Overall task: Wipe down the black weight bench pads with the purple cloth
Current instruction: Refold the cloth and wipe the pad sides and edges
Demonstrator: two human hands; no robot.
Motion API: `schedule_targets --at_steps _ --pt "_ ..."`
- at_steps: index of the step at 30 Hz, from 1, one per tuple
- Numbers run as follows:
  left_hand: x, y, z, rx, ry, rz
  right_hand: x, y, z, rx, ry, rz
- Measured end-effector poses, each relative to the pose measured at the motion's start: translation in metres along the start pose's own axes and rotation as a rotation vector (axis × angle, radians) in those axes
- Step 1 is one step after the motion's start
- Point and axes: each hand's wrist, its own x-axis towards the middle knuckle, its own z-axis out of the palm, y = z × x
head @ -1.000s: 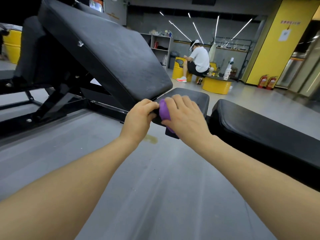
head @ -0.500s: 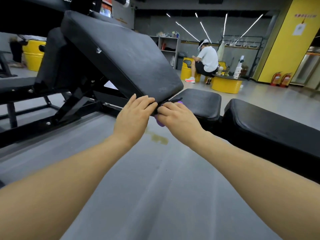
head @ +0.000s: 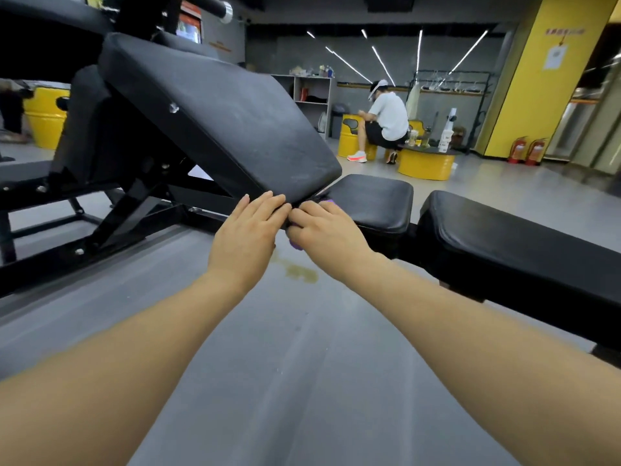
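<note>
Both hands meet at backrest pad (head: 215,119) lower edge: left hand (head: 248,237) flat-fingered, right hand (head: 327,233) bunching purple cloth (head: 297,246) (mostly hidden); edge-wiping step, broad faces probably next.

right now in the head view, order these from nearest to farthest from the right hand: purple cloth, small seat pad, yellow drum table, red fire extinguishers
1. purple cloth, under the right hand
2. small seat pad, just right of it
3. yellow drum table, beyond, across the floor
4. red fire extinguishers, far right by the yellow pillar
</note>
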Motion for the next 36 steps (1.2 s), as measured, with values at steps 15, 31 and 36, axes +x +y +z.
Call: schedule_targets --at_steps 15,31,36 --pt "0.003 0.024 -0.011 -0.005 -0.105 -0.091 -0.098 0.0 -0.033 0.22 0.023 0.881" --pt "0.005 0.018 -0.021 -0.048 -0.12 -0.045 -0.076 -0.019 -0.057 0.862 0.02 1.471" --pt "0.004 0.012 -0.02 -0.039 -0.142 -0.001 -0.061 -0.033 -0.072 0.698 -0.206 0.986"
